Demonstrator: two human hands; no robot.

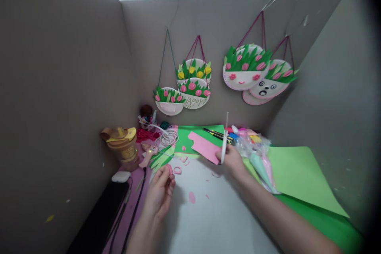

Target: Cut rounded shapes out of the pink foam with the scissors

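Left hand [161, 190] pinches pink scrap [170, 168], right hand [233, 162] holds scissors [224, 147] and pink sheet [206, 147]: likely light, creasable, best held by edges.

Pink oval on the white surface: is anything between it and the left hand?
Nothing visible stands between the left hand and the pink oval; only white surface shows there. The pink cut-out scrap lies farther back.

Single head-worn view, taken from above the near side of the counter [208, 218], facing forward and down. The left hand [162, 190] and right hand [233, 162] lie at close range; the far panel [143, 47] closes the background.
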